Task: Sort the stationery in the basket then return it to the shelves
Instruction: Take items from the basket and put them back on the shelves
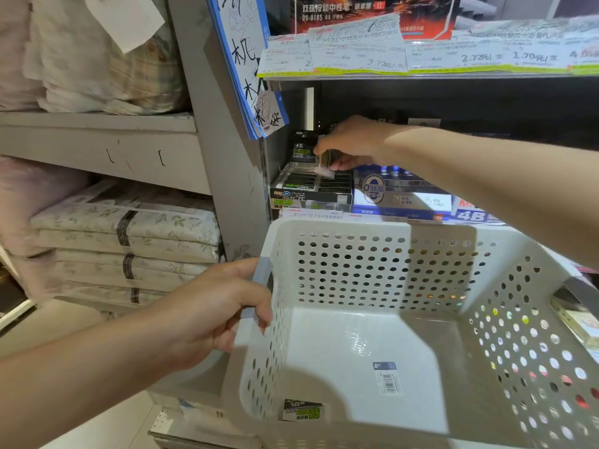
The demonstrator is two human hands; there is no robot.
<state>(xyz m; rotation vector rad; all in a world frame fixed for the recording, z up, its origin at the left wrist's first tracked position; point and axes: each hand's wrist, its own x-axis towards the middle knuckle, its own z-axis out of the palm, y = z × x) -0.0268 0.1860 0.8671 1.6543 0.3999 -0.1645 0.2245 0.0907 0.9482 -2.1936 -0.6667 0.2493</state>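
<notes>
Left hand point(223, 306) closed around grey handle point(259, 286) on left wall of white perforated basket point(356, 260), held near the shelves. Right hand point(351, 140) reaches to far shelf, fingers pinched on a small dark eraser pack point(325, 162), tilted, just above open black display box point(311, 186) of like packs. Basket floor holds one dark eraser pack w/ green label point(301, 409) at near-left corner (barcode sticker point(387, 377) on floor too). Blue box point(402, 196) sits right of display box. Folded bedding point(129, 241) on left shelves.
</notes>
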